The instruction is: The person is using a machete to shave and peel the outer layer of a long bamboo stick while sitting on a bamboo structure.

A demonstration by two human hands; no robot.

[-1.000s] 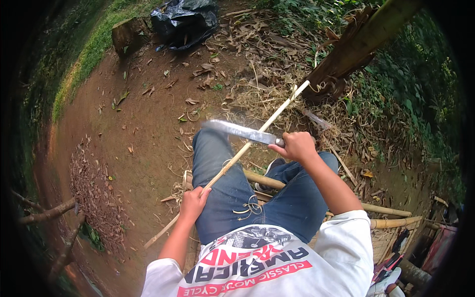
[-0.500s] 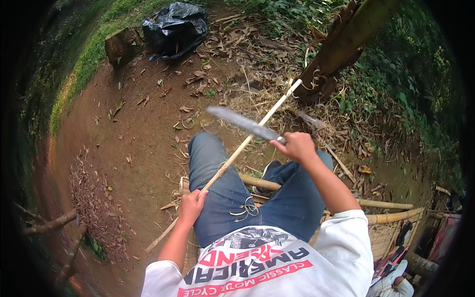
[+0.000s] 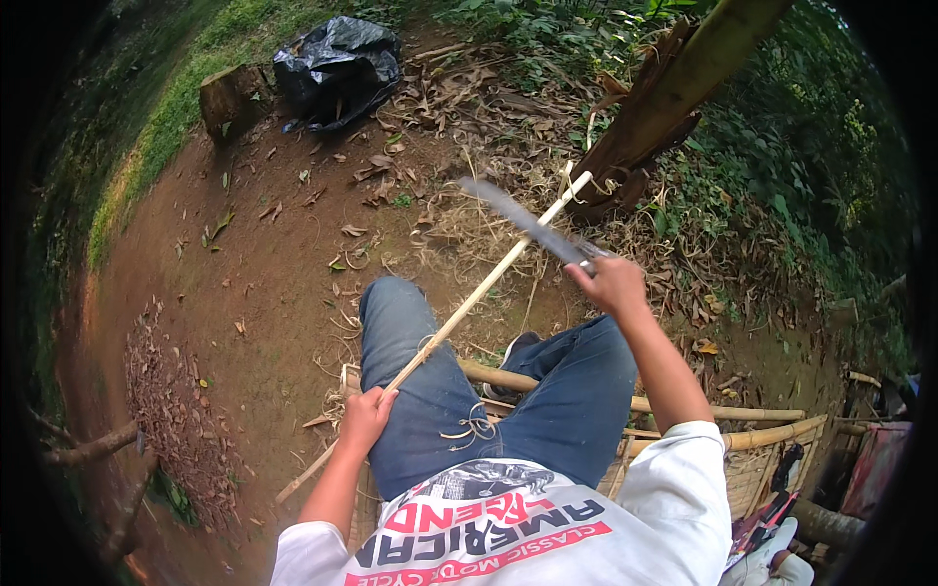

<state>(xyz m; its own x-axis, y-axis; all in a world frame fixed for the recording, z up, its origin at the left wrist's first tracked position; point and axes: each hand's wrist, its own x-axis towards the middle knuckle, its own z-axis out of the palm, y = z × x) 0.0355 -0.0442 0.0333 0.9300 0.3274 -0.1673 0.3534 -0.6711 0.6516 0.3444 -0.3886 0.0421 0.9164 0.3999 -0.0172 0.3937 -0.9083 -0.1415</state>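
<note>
A long pale strip of bamboo (image 3: 476, 296) runs slantwise over my left thigh, its far end close to the foot of a thick trunk. Near its lower part, my left hand (image 3: 365, 418) is wrapped round it beside my hip. My right hand (image 3: 613, 285) grips a machete (image 3: 508, 209) by the handle, which the fingers mostly hide. The blade, smeared by motion, crosses the strip near its far end and points up to the left. Thin curled shavings (image 3: 473, 426) lie on my jeans.
I sit on a woven bamboo bench (image 3: 767, 459) with pole edges. Ahead slants a thick trunk (image 3: 674, 93), with shavings and dry leaves around its foot. A black plastic bag (image 3: 337, 73) and a tree stump (image 3: 233, 103) stand far left. Bare branches (image 3: 98, 446) jut in at the left.
My right hand has pushed the machete away from me along the strip, toward its far end. My left hand keeps its hold; the whole view has shifted slightly.
</note>
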